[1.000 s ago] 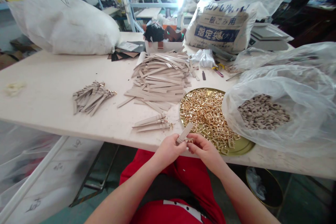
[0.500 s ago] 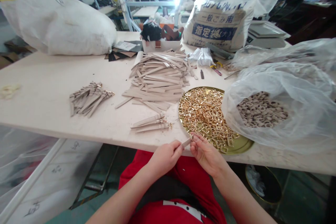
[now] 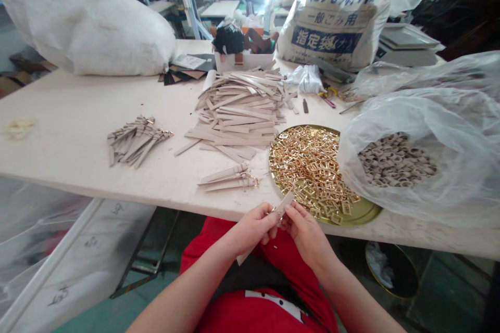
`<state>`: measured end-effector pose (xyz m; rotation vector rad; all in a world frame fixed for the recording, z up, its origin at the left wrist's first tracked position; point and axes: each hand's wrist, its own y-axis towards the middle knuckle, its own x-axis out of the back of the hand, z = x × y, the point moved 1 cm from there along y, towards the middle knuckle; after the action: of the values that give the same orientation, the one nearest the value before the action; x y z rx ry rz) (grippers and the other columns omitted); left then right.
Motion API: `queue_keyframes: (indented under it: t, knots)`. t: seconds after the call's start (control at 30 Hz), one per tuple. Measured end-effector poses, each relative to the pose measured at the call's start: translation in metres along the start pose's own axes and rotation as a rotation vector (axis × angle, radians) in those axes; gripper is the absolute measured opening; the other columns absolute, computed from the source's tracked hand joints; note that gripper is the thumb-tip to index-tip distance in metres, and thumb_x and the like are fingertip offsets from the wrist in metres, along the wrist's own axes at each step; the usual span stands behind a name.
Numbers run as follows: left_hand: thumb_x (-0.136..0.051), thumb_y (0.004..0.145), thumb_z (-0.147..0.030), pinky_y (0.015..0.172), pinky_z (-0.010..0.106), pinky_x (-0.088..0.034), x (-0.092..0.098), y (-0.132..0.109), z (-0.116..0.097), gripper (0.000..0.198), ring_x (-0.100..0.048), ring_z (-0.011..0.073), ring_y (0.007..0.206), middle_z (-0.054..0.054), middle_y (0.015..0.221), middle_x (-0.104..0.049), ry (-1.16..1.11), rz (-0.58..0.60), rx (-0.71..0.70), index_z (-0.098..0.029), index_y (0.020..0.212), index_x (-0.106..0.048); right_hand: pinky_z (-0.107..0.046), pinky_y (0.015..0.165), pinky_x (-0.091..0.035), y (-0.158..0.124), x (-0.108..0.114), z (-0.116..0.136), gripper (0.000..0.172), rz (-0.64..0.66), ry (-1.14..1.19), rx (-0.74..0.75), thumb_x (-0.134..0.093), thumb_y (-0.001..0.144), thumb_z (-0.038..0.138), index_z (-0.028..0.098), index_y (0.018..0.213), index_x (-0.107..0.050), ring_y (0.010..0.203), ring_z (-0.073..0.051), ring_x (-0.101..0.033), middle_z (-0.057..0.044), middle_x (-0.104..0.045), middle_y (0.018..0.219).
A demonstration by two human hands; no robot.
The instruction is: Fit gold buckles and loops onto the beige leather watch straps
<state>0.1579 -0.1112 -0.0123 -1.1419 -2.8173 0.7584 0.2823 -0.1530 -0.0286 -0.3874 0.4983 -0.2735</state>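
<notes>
A beige strap point(image 3: 284, 204) is held between both hands just off the table's front edge. My left hand point(image 3: 255, 226) is closed around it, with the strap's other end showing below the wrist. My right hand point(image 3: 307, 229) pinches the strap near its upper end; a small gold glint shows between the fingers, mostly hidden. Right beyond my hands stands a round gold tray point(image 3: 369, 212) heaped with gold buckles point(image 3: 308, 166). To the left lie a few straps with buckles fitted point(image 3: 230, 178).
A large pile of loose straps point(image 3: 242, 114) lies mid-table, and a bundle of buckled straps point(image 3: 138, 140) at left. A clear bag point(image 3: 461, 166) of small beige loops point(image 3: 396, 161) sits right of the tray. Full bags point(image 3: 94, 31) stand behind. A bin point(image 3: 390, 270) is under the table.
The strap has swung so that its end now points up past my fingers, and its tail shows below my left hand. My hands have come closer together. The view has shifted slightly.
</notes>
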Motion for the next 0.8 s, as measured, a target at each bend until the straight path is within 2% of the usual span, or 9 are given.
queue_keyframes:
  t: [0.07,0.2,0.37,0.57,0.8]
  knots:
    - [-0.046,0.08,-0.043,0.039,0.016,-0.026,0.001,0.001,0.002,0.026,-0.037,0.0028,0.038,-0.006,0.057,-0.05,-0.033,-0.019,0.005,-0.017,0.077,-0.041,-0.027,0.06,-0.043,-0.002,-0.002,0.003,0.017,0.06,-0.005,-0.024,-0.063,0.072,0.038,0.022,0.074,-0.058,0.06,-0.013,-0.052,0.002,-0.06,0.067]
    - [-0.046,0.079,-0.04,0.037,0.016,-0.025,0.001,0.002,0.003,0.024,-0.036,0.0023,0.036,-0.005,0.057,-0.052,-0.01,-0.108,-0.001,-0.017,0.074,-0.042,-0.026,0.066,-0.043,-0.006,-0.006,0.008,0.014,0.1,-0.056,-0.001,-0.067,0.07,0.028,0.021,0.08,-0.06,0.064,-0.012,-0.054,0.002,-0.063,0.073]
    - [-0.045,0.079,-0.042,0.035,0.016,-0.023,0.0,0.001,0.003,0.026,-0.033,0.0028,0.034,-0.007,0.051,-0.049,0.04,-0.126,0.002,-0.017,0.074,-0.042,-0.025,0.059,-0.044,-0.005,-0.007,0.009,0.016,0.184,0.104,-0.142,-0.069,0.066,0.021,0.02,0.08,-0.061,0.056,-0.01,-0.054,0.003,-0.062,0.071]
    - [-0.047,0.078,-0.05,0.032,0.015,-0.019,0.003,-0.001,0.007,0.033,-0.029,0.002,0.032,-0.008,0.048,-0.046,-0.03,-0.106,0.021,-0.017,0.075,-0.044,-0.021,0.061,-0.045,-0.001,-0.002,0.005,0.019,0.087,0.197,-0.194,-0.071,0.064,0.019,0.022,0.08,-0.061,0.061,-0.008,-0.054,0.004,-0.062,0.074]
    - [-0.049,0.077,-0.045,0.031,0.014,-0.021,0.002,0.001,0.008,0.029,-0.031,0.0021,0.03,-0.008,0.047,-0.046,-0.034,-0.151,0.028,-0.017,0.074,-0.044,-0.022,0.062,-0.044,-0.008,-0.012,0.007,0.013,0.085,0.154,-0.075,-0.068,0.067,0.019,0.02,0.078,-0.061,0.061,-0.009,-0.052,0.003,-0.062,0.072]
